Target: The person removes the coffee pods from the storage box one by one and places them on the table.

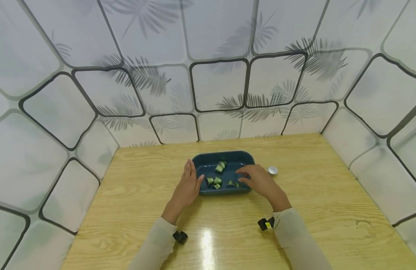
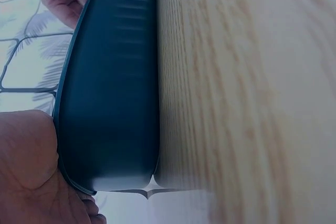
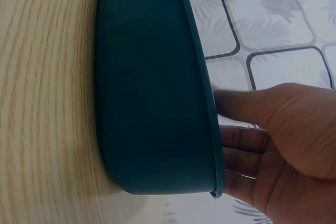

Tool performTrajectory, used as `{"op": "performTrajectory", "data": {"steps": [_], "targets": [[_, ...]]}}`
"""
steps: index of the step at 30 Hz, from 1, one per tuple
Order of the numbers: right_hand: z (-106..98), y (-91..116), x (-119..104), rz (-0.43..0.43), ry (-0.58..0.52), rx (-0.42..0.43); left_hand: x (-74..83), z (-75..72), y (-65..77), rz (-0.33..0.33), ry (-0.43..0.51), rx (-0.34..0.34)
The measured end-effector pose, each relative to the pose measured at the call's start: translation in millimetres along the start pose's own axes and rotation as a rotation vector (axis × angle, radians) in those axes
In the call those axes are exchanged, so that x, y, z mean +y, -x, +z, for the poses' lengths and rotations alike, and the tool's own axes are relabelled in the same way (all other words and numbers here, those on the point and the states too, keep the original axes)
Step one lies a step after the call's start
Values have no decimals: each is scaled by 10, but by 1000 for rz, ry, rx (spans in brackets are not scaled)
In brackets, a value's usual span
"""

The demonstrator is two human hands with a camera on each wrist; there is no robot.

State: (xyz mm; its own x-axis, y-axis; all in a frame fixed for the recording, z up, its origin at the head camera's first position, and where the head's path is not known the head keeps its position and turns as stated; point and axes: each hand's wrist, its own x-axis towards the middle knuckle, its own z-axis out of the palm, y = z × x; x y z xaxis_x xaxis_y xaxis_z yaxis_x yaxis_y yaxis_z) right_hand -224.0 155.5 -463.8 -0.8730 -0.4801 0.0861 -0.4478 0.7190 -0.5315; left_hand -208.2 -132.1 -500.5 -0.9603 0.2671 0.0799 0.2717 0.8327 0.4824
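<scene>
A dark teal rectangular tray sits on the wooden table, with several small green coffee capsules inside. Most capsules lie toward its near side; a couple lie near the middle. My left hand rests along the tray's left end, fingers straight outside and thumb over the rim. In the left wrist view, the palm meets the rim. Over the tray's right end reaches my right hand, thumb and fingers apart above the near-right capsules. The right wrist view has the tray wall hiding those fingertips.
A small silvery-white round thing lies on the table just right of the tray. Patterned white panels enclose the table at the back and both sides. Black wrist cameras hang beneath the sleeves.
</scene>
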Motion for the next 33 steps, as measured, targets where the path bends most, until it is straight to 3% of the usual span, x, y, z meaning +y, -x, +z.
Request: {"op": "performTrajectory", "data": {"steps": [13,23,33], "targets": [[95,-79,-28,17,-18,-86,-5,10,-8,-3,-15,-6],[114,-75,-52,4,38,-120,10,0,5,-6,-24,-10],[64,-111,-28,-1,-53,-137,17,-12,-5,-1,-15,-6]]}}
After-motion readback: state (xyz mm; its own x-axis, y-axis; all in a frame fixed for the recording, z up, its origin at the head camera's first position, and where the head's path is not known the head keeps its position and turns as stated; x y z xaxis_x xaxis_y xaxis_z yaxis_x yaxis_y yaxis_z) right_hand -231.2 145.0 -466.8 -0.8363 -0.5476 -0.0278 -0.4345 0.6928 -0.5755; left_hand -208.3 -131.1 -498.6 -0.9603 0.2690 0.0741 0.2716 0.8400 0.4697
